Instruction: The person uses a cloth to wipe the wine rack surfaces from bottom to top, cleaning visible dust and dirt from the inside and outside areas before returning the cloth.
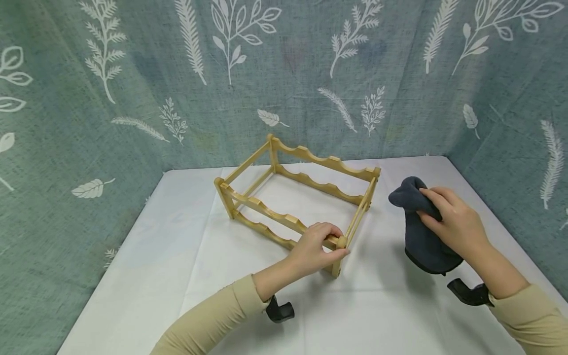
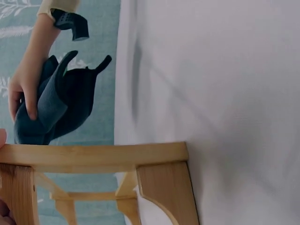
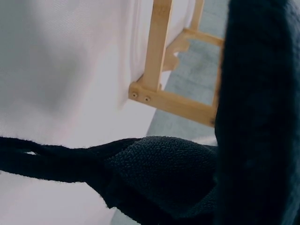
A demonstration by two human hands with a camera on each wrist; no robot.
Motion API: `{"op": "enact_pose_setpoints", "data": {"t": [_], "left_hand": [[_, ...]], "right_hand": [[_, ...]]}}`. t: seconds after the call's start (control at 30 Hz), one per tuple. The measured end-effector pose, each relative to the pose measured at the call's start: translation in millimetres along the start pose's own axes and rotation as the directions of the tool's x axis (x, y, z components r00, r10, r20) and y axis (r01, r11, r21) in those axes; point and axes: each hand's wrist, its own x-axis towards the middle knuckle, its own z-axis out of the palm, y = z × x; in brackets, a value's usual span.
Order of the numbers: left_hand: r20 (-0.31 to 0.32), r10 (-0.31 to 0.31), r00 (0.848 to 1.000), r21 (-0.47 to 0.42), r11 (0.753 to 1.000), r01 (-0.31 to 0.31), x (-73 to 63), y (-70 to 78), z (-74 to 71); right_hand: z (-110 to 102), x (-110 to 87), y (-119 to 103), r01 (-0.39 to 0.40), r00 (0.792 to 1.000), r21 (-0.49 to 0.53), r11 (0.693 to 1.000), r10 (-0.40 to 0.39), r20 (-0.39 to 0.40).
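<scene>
A light wooden rack (image 1: pixel 225 198) with wavy scalloped rails, like a wine rack, stands on the white surface. My left hand (image 1: pixel 315 249) grips its near right corner, fingers over the top rail and thumb by the post. Up close in the left wrist view, the rack's end bar (image 2: pixel 93 158) crosses the frame. To the right of the rack, my right hand (image 1: pixel 459 219) pinches a dark blue cloth (image 1: pixel 428 249) and holds it raised, its top folded over. Fuzzy fabric and a black strap-like edge of the cloth (image 3: pixel 159 164) show in the right wrist view; my right fingers are hidden there.
A white sheet (image 1: pixel 146 286) covers the table. Grey-green curtains (image 1: pixel 293 88) with white leaf prints close off the back and both sides. A black camera mount (image 1: pixel 280 311) sits under the left wrist, and another mount (image 1: pixel 469 293) under the right.
</scene>
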Motion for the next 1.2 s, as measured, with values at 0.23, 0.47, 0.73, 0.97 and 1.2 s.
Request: {"op": "enact_pose_setpoints", "data": {"t": [0.23,0.47,0.73,0.97,1.2], "left_hand": [[-0.001,0.001,1.000,-0.044,0.999,-0.001,-0.4,-2.0,0.1],[-0.005,-0.002,1.000,-0.046,0.999,0.002,-0.7,-3.6,0.9],[0.005,-0.010,1.000,-0.059,0.998,0.010,-1.1,-1.1,-0.7],[0.017,-0.002,1.000,-0.063,0.998,0.003,0.1,-2.4,-1.7],[0.016,-0.003,1.000,-0.058,0.998,0.004,0.7,-3.2,-1.9]], "right_hand": [[-0.8,-0.3,-0.3,0.005,1.000,0.005,1.000,-0.005,-0.007],[0.6,0.2,-0.7,0.017,1.000,0.007,1.000,-0.017,-0.011],[1.3,0.2,-5.1,0.037,0.999,0.019,0.999,-0.037,-0.004],[2.3,2.7,-14.5,0.083,0.997,0.017,0.996,-0.083,0.004],[3.4,4.3,-20.0,0.128,0.992,0.029,0.991,-0.129,0.009]]}}
